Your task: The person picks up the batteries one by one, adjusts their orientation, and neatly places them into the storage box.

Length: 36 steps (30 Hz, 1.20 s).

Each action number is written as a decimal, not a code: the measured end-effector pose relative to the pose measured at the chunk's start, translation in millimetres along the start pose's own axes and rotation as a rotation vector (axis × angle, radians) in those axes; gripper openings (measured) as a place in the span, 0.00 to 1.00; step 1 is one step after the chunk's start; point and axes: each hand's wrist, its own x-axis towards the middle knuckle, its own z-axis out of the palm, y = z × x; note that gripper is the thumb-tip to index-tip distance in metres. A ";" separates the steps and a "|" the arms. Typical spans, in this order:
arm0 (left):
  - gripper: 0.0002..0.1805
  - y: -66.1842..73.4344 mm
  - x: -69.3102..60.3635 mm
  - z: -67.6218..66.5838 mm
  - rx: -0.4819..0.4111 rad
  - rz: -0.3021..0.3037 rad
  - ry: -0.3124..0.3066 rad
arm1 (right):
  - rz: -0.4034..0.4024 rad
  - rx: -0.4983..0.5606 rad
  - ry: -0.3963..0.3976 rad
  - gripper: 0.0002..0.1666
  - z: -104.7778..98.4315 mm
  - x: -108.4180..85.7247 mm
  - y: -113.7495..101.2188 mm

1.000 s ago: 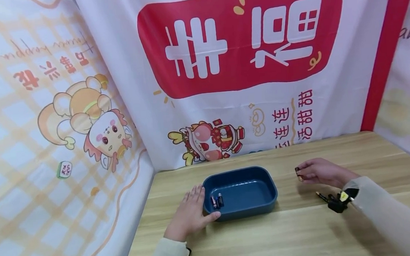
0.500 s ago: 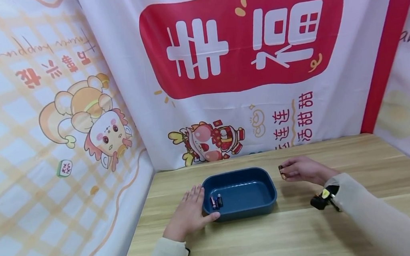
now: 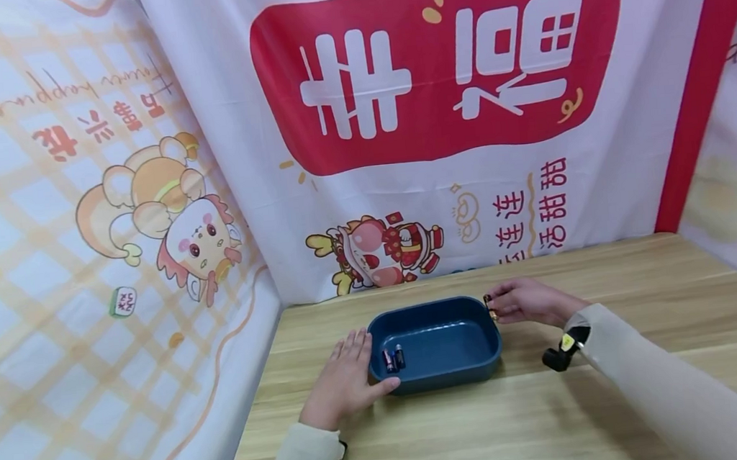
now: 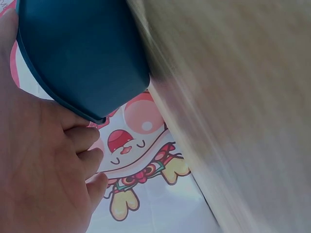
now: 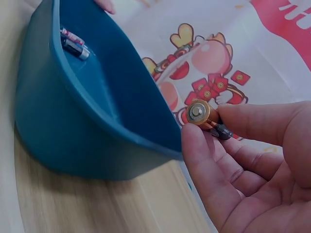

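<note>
A dark blue rectangular box (image 3: 445,378) stands on the table, with two small batteries lying side by side inside near its left end, one reddish (image 3: 389,361) and one dark blue (image 3: 399,357). My left hand (image 3: 342,384) rests against the box's left end, fingers extended along the rim and thumb at the front corner. At the right end, my right hand (image 3: 526,301) pinches a battery (image 5: 198,112) between thumb and fingers beside the rim. Its coppery end faces the right wrist camera. A dark piece shows just behind it; I cannot tell whether that is a second battery.
The wooden table (image 3: 449,433) reaches back to a white printed cloth (image 3: 470,200) hanging behind it. Another printed cloth (image 3: 113,207) borders the left side. A black wrist device (image 3: 563,352) hangs under the right sleeve.
My right hand has moved left with the battery, from well off the box up to its right rim. The left hand and the box have stayed in place.
</note>
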 end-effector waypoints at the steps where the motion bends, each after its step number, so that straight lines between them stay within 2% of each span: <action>1: 0.59 0.2 0.8 0.4 0.003 0.001 0.000 | 0.004 -0.007 0.004 0.24 1.7 1.3 -2.0; 11: 0.59 0.2 2.0 0.3 0.005 -0.001 -0.006 | -0.010 -0.037 -0.028 0.20 19.2 10.7 -10.3; 18: 0.59 0.1 1.4 1.7 0.013 0.006 -0.005 | -0.002 0.003 -0.017 0.18 30.8 18.7 -6.3; 25: 0.59 -0.6 0.4 0.8 -0.002 0.008 0.009 | -0.036 0.002 -0.078 0.17 46.8 25.1 -4.0; 36: 0.59 0.1 0.5 0.7 -0.016 -0.009 -0.017 | -0.058 0.017 -0.134 0.15 68.7 36.6 -5.4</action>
